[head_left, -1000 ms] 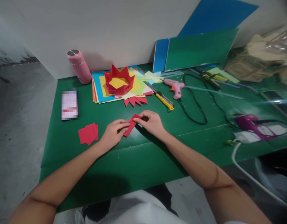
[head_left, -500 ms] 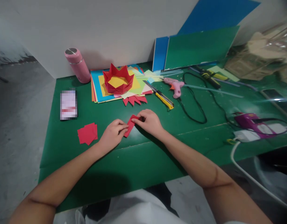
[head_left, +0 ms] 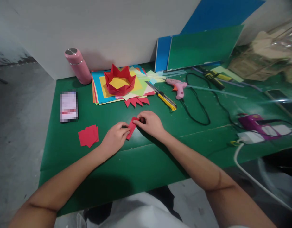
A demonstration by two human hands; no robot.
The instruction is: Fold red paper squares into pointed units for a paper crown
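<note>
A small piece of red paper [head_left: 133,128], folded into a narrow rectangle, lies slanted on the green table between my hands. My left hand [head_left: 115,136] pinches its left edge near the lower end. At its upper right end, my right hand [head_left: 150,123] grips the paper between thumb and fingers; the fingertips are partly hidden. Several square red sheets [head_left: 89,136] lie to the left of my left hand. Beyond my hands, a ring of folded red paper [head_left: 119,88] sits on a stack of coloured paper [head_left: 98,91], with red pointed pieces [head_left: 137,101] at its front edge.
A yellow utility knife [head_left: 166,100] and a pink glue gun [head_left: 179,87] with a black cord lie behind my right hand. A pink flask [head_left: 79,68] and a phone [head_left: 69,106] are at the left. A purple box [head_left: 258,125] and a white power strip [head_left: 250,138] are on the right.
Almost nothing differs. My hands keep hold of the folded red paper in the same place, with only a slight shift of the right fingers and of the view.
</note>
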